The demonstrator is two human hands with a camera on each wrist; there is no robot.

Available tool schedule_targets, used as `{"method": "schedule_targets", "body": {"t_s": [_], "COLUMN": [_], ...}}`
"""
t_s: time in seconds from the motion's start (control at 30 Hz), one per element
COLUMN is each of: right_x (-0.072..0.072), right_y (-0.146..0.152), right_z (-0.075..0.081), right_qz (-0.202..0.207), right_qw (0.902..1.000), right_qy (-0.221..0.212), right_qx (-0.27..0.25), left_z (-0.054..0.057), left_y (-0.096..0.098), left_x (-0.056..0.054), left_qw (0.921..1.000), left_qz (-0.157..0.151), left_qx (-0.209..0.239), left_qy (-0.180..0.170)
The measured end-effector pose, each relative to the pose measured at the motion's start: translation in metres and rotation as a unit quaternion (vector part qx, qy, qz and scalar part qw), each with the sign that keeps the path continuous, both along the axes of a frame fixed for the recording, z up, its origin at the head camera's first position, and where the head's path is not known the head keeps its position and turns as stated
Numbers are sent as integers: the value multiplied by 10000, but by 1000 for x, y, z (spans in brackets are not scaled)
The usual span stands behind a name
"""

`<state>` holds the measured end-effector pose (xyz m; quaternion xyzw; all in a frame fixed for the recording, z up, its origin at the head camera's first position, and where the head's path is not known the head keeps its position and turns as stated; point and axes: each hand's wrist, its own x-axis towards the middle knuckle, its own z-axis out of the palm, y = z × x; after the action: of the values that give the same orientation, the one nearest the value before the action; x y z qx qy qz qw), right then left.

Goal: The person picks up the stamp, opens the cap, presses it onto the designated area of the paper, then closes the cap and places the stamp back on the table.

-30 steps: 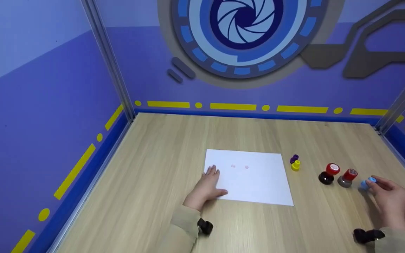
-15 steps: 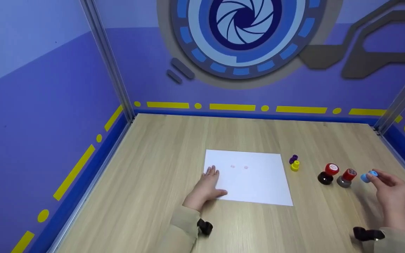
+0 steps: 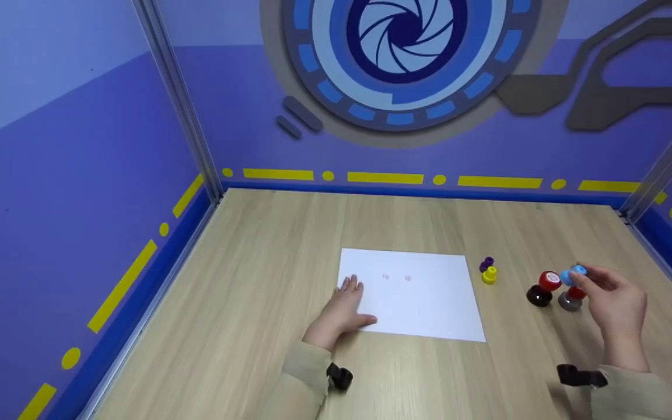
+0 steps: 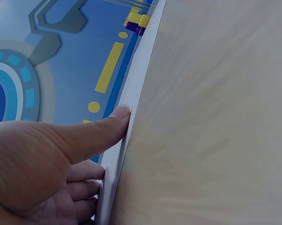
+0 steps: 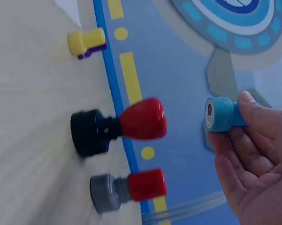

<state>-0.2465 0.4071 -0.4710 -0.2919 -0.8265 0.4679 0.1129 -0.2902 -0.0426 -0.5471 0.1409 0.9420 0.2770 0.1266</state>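
Observation:
My left hand [image 3: 342, 312] rests on the left edge of a white sheet of paper [image 3: 429, 309], fingers straight and thumb out along the near edge. Two faint reddish stamp marks [image 3: 396, 277] show on the upper part of the sheet. A small light-blue stamp [image 5: 219, 114] is pinched between the thumb and fingers of my right hand [image 3: 619, 303], held up off the table. In the right wrist view its round face with a dark pattern points away from the palm. In the head view it partly covers a stamp with a red handle and grey base [image 3: 571, 301].
Left of the grey-based stamp stands another red-handled stamp with a black base [image 3: 540, 296]. A yellow stamp [image 3: 489, 276] and a purple stamp [image 3: 485, 266] stand close together right of the paper. Metal posts and printed walls border the wooden table [image 3: 277, 233].
My right hand has lifted the light-blue stamp and carried it left, from right of the grey-based stamp to above it. My left hand stays on the paper.

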Motion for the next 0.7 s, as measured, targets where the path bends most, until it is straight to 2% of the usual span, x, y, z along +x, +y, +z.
{"method": "schedule_targets", "body": {"t_s": [0.4,0.7], "right_x": [-13,-21], "right_y": [-58,-105], "right_z": [4,-1], "right_qz": [752,1636], "right_qw": [9960,9799], "right_qy": [447,1063], "right_qx": [198,406], "left_z": [-1,1], "left_y": [0,0], "left_x": [0,-1], "left_qw": [10000,9999], "left_qz": [-5,-32], "left_qx": [-3,-104], "left_qy": [25,-22]}}
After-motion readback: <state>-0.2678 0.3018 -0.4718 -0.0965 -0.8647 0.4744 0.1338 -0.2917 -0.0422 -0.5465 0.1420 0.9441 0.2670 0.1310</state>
